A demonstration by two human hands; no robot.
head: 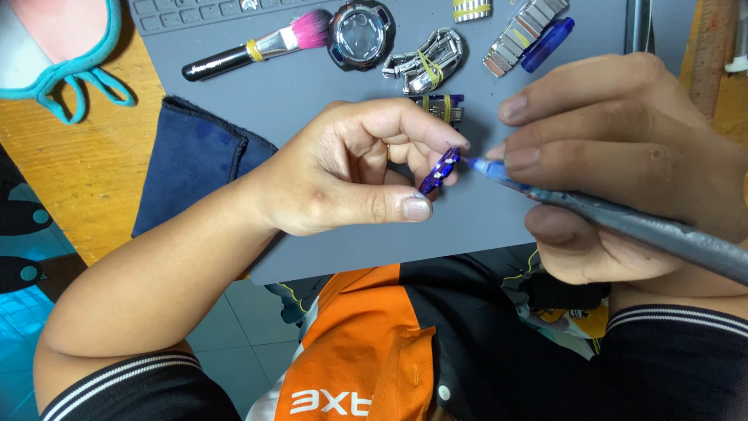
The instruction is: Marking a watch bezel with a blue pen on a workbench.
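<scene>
- Both hands meet close together above the near part of a grey mat (327,86) that lies on an orange tabletop (86,171).
- Left hand (343,171) is curled almost closed, its forefinger and thumb pinching a small purple watch part (439,171) by its edges, tilted on end.
- Right hand (623,156) is closed around a pen-shaped tool (623,222) with a grey barrel and a blue tip; the fingers grip it near the front.
- That blue tip points left and sits right at the purple watch part, touching it or just short of it; which one cannot be told.
- Just behind the left forefinger, on the mat, lies another small purple piece (444,107) bound with a yellow band.
- Further back on the mat lie a makeup brush (257,48) with a black handle and pink bristles, a round watch case (361,34) just beside the bristles, and a folded metal clasp (427,64) with a yellow band around it.
- Right of the clasp rest a metal bracelet strip (518,33) and a blue cap-like tube (547,45), side by side.
- A dark blue cloth (195,164) lies under the left wrist, overlapping the mat's left edge.
- A teal-edged pink item (66,47) sits at the far left of the tabletop.
</scene>
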